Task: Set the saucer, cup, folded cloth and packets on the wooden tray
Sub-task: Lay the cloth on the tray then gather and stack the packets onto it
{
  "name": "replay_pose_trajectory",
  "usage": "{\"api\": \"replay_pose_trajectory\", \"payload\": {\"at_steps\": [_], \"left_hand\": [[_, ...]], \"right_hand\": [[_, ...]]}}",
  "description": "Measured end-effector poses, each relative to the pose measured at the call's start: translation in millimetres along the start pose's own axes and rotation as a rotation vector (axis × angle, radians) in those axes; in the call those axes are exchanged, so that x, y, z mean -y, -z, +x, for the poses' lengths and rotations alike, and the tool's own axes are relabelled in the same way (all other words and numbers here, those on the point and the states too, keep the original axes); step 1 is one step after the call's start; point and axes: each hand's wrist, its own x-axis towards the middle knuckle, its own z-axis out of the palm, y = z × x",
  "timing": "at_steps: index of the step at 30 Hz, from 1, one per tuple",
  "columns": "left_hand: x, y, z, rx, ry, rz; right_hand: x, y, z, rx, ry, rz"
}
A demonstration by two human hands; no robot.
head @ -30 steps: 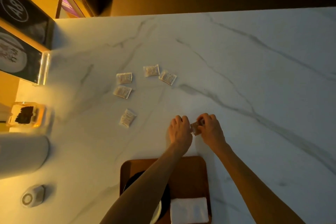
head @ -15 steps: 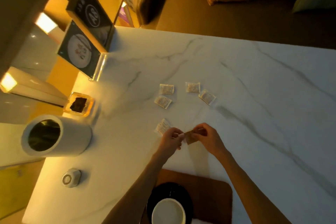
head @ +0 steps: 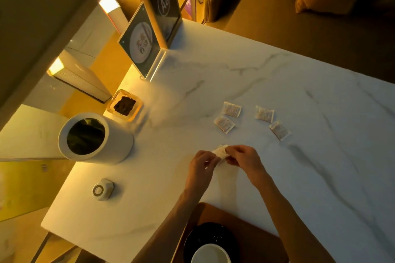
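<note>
Above the marble table (head: 277,83), my left hand (head: 202,170) and my right hand (head: 245,159) meet and pinch a small pale packet (head: 220,151) between their fingertips. Whether a second packet is in my right hand is hidden. Several more packets lie flat beyond the hands: one packet (head: 232,109), a second packet (head: 224,124), a third packet (head: 264,114) and another packet (head: 279,130). The wooden tray (head: 258,239) sits at the near edge under my forearms. On it is a black saucer (head: 203,236) carrying a white cup (head: 210,254). The folded cloth is out of view.
A white cylindrical bin (head: 94,137) stands at the left with a square glass dish (head: 125,105) behind it. A small round white device (head: 102,189) lies near the left edge. An upright sign stand (head: 149,34) occupies the far left corner. A sofa (head: 299,17) lies beyond the table.
The view has swung left and tilted, so the cloth has dropped out of frame. Both hands moved left and forward to the nearest lying packet, which is now between their fingers.
</note>
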Motion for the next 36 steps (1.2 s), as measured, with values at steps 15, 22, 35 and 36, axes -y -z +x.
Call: {"api": "replay_pose_trajectory", "payload": {"at_steps": [15,22,35,36], "left_hand": [[-10.0,-25.4,18.1,-0.007,0.340,0.162],[-25.4,-31.2,21.5,-0.013,0.432,0.267],[-12.4,-17.8,35.1,0.014,0.449,0.056],[-15.4,-13.4,41.6,0.015,0.442,0.036]], "right_hand": [[-20.8,-19.9,7.8,-0.242,0.347,-0.560],[-10.7,-26.9,10.3,-0.235,0.236,-0.639],[-20.7,-12.9,20.0,-0.004,0.032,-0.255],[-18.2,-12.5,20.4,-0.023,0.027,-0.175]]}}
